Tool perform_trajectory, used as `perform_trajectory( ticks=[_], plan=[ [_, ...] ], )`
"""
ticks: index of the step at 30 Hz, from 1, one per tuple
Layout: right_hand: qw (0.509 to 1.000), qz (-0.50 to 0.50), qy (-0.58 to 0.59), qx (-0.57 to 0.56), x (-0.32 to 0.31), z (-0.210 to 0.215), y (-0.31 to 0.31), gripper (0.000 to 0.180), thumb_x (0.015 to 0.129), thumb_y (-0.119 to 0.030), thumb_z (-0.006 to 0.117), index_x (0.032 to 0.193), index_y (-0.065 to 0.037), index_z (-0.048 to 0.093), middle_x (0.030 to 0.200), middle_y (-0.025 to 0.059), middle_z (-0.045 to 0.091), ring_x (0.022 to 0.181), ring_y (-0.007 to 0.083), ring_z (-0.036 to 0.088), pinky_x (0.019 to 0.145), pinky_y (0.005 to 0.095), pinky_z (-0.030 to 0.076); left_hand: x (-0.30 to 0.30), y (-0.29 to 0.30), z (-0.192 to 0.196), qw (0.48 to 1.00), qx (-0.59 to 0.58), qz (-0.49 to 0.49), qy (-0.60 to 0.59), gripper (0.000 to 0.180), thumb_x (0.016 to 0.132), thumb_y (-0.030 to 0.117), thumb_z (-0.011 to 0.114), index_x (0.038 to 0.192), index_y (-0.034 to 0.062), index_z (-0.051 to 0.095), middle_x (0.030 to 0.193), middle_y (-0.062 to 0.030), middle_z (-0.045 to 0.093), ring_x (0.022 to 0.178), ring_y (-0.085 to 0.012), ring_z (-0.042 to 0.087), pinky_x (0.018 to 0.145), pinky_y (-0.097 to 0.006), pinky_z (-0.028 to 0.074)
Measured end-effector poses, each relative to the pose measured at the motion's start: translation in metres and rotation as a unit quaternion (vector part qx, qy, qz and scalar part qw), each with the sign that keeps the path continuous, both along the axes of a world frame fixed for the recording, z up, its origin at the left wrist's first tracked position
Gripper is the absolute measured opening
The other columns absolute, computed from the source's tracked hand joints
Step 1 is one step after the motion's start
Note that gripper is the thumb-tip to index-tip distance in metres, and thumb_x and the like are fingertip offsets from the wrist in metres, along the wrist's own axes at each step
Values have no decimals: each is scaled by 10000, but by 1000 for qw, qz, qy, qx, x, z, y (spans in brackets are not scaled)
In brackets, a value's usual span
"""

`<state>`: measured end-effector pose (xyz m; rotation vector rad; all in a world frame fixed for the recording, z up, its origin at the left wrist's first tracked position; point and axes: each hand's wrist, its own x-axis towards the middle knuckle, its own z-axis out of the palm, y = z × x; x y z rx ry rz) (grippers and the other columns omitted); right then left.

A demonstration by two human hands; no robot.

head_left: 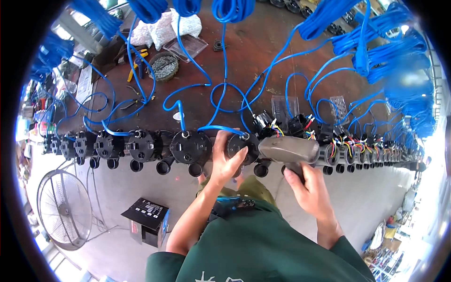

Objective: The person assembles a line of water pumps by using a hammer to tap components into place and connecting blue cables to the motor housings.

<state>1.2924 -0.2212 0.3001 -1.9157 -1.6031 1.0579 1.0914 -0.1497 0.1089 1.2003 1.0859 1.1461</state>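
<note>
A long row of black round housings, like pump or motor bodies with side spouts, runs along the front edge of the table. My left hand [226, 157] is wrapped around one capped black housing [241, 146], its thumb on the lid. A blue cable [220, 127] enters that lid from above. To the right, my right hand [308, 187] grips the handle of a mallet [289, 149] with a thick grey-brown head. The mallet head lies over the neighbouring housings and partly hides them. Another capped housing [190, 147] stands to the left of my left hand.
Open housings with coloured wires [345, 146] continue rightward. On the brown table [253, 51] lie a bowl of small metal parts [163, 66], yellow-handled pliers [135, 68] and bags of white pieces [176, 28]. Coiled blue cables [324, 19] hang beyond. A fan [65, 210] and box [148, 221] stand below left.
</note>
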Motion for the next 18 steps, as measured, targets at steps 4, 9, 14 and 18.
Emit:
perform_trajectory(
  ticks=[4,9,14,18],
  plan=[
    [988,-12,119,100,-23,37,-6,275,1034,-122,674,1261,34,660,995,43,700,745,124,594,663,316,493,-6,-3,-6,975,213,-13,61,1146,682,527,938,1550,16,392,1490,-202,480,1400,-391,463,1160,-489,408],
    [982,115,-143,-34,-61,-22,23,301,1000,-246,702,1095,39,675,798,249,692,733,474,657,634,456,523,-8,-3,-12,973,188,14,135,1028,500,383,1000,1368,57,555,1321,-158,614,1267,-393,551,1089,-506,432],
    [994,75,61,-43,-36,-13,17,286,1068,-253,630,1088,31,654,755,-13,612,655,62,533,572,266,435,-4,-4,-13,977,161,15,137,994,524,403,996,1355,74,560,1301,-148,618,1233,-372,573,1072,-492,439],
    [988,6,106,111,-24,22,-1,423,1071,-434,620,1035,-13,630,709,-38,529,588,12,425,503,180,314,-10,-7,-14,977,155,16,146,996,535,394,991,1362,64,544,1294,-144,609,1226,-373,574,1077,-492,439]
  ],
)
